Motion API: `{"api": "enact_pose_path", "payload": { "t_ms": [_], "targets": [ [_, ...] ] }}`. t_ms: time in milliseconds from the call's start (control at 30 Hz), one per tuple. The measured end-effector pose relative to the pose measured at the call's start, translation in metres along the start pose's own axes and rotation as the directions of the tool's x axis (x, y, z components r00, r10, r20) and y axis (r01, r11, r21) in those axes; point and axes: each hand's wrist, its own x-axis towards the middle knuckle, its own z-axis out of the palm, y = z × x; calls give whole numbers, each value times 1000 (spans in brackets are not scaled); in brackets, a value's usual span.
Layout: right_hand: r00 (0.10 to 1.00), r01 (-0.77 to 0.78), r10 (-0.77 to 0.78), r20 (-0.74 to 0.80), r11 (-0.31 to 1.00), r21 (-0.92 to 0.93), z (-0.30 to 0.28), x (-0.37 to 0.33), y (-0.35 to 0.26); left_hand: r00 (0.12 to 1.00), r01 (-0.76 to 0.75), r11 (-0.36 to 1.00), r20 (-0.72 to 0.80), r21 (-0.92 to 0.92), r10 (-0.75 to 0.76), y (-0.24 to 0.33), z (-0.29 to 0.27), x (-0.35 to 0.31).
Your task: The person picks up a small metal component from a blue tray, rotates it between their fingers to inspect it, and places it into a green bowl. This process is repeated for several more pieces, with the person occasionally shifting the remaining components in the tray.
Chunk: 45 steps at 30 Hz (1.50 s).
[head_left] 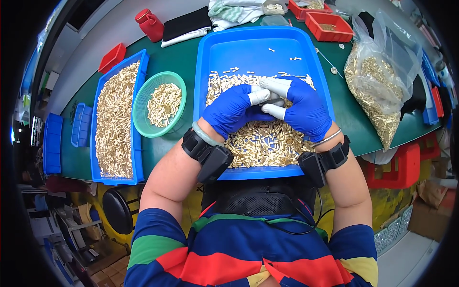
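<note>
My left hand (235, 109) and my right hand (305, 105), in blue gloves with white fingertip covers, meet over a large blue tray (248, 43). Both have curled fingers and nearly touch at the tips. A bit of something grey (274, 102) shows between them; the fingers cover most of it, and I cannot make out what it is. Beneath the hands lies a heap of small brass-coloured metal pieces (267, 143), thickest at the tray's near side. Toward its far side a few single pieces (295, 59) lie apart.
Left of the tray stand a green basket (138, 112) and a long blue tray (137, 138), both holding similar pieces. A clear plastic bag (375, 79) of pieces leans at the right. Along the back are a red flask (149, 25), folded cloths (186, 24) and red bins (329, 34).
</note>
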Motion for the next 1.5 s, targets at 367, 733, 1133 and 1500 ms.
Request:
{"api": "enact_pose_path", "payload": {
  "t_ms": [367, 733, 1133, 1500],
  "targets": [
    [960, 251, -277, -41, 915, -315, -5, 0, -1, 995, -75, 971, 77, 228, 59, 4, 0, -4],
    [960, 259, -279, -25, 916, -308, -5, -1, -2, 986, -164, 910, 44, 380, 160, 3, 1, -6],
    [915, -379, 396, 75, 779, 499, -7, -3, -7, 611, -534, 190, 221, 824, 760, 0, 6, 2],
    [848, -446, 529, 35, 677, 586, -9, 0, 3, 908, -388, 755, 77, 528, 412, 1, 7, -3]
  ]
}}
